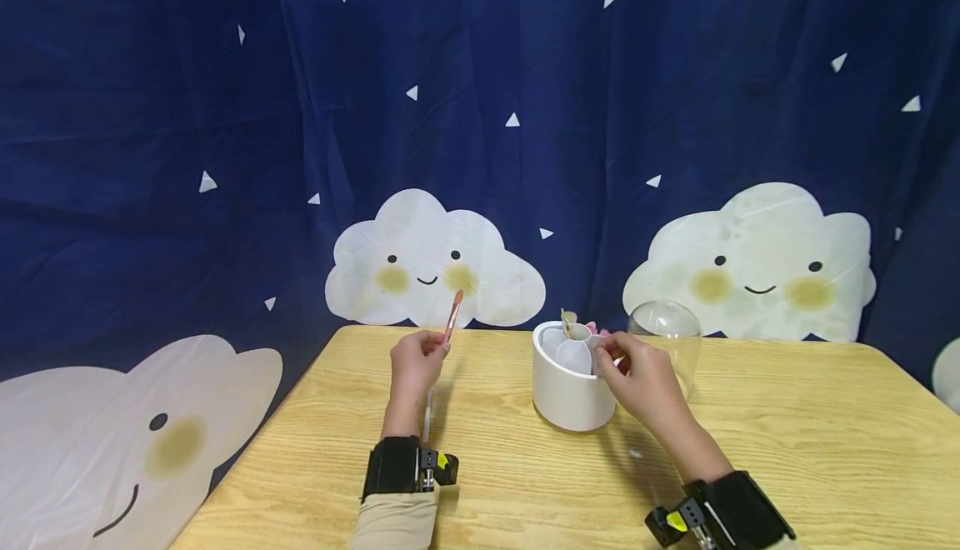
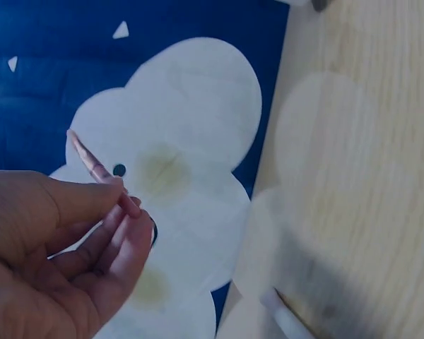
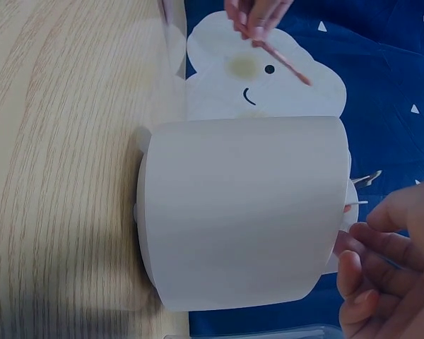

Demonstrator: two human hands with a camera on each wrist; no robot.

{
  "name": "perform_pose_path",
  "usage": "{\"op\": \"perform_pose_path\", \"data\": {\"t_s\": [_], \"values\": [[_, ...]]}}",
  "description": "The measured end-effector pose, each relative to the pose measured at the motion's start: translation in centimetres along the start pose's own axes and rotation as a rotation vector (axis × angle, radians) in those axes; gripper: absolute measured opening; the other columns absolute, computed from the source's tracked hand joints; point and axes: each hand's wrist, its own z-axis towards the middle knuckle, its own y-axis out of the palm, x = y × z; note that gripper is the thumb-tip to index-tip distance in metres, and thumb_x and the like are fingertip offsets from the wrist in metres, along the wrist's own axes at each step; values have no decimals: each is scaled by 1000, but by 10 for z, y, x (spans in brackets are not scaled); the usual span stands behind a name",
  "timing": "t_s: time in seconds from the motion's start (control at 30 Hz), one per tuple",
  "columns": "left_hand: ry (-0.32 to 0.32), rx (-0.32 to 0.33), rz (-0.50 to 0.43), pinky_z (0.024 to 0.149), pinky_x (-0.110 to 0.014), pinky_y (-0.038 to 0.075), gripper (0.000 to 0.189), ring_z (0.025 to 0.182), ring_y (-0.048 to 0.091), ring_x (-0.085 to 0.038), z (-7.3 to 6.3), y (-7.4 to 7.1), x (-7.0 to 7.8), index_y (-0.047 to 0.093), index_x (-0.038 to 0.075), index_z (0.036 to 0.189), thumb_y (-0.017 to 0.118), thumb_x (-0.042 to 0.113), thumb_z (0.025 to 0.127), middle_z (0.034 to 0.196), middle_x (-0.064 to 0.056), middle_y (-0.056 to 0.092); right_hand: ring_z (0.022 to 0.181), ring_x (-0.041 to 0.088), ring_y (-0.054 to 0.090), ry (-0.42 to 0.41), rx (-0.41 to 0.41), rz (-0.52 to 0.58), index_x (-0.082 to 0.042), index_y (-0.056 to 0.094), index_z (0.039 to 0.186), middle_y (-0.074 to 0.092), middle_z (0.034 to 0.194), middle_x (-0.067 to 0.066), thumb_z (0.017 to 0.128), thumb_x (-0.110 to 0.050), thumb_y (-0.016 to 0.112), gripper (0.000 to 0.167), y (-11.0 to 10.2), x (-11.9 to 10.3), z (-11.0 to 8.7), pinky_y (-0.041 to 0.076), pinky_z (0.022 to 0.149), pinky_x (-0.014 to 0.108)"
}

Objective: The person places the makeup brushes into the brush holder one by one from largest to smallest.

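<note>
the left hand (image 1: 415, 360) pinches a pink brush (image 1: 453, 314) raised above the worktop (image 1: 787, 425). only the head view shows the clear dome (image 1: 666, 335) behind the white holder (image 1: 570, 387); the right hand (image 1: 637, 373) curls at its rim, perhaps pinching something.

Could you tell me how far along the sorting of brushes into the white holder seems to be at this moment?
Done: the clear dome lid is off, standing behind the white holder, which already has a few items in its compartments. In hand: the left hand pinches a pink brush upright above the table, while the right hand fingers something at the holder's rim. Left: the pink brush is not yet in the holder, and the lid is not yet on.
</note>
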Motion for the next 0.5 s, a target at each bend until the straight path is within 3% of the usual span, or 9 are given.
{"op": "perform_pose_path", "data": {"t_s": [0.17, 0.27, 0.5], "values": [[52, -71, -113, 64, -28, 57, 11, 74, 66, -20, -1, 4, 15, 75, -2, 103, 71, 5, 94, 89, -15, 73, 68, 16, 57, 12, -2, -6, 0, 72, 98, 71, 82, 9, 94, -9, 66, 11, 0, 0, 0, 48, 60, 25], [93, -106, -133, 65, -29, 57, 12, 74, 67, -19, -3, 7, 24, 76, 0, 104, 71, 7, 95, 89, -13, 74, 68, 16, 57, 13, 8, -5, 0, 72, 97, 70, 81, 9, 94, -9, 66, 11, 1, -1, 0, 48, 60, 24], [222, -207, -209, 73, -28, 60, 15, 85, 71, -22, -8, 18, 41, 75, 1, 108, 71, 7, 95, 93, -12, 75, 64, 15, 59, -30, 95, 43, 2, 71, 92, 69, 76, 8, 91, -4, 67, 7, 1, -1, 1, 49, 57, 23]]}}
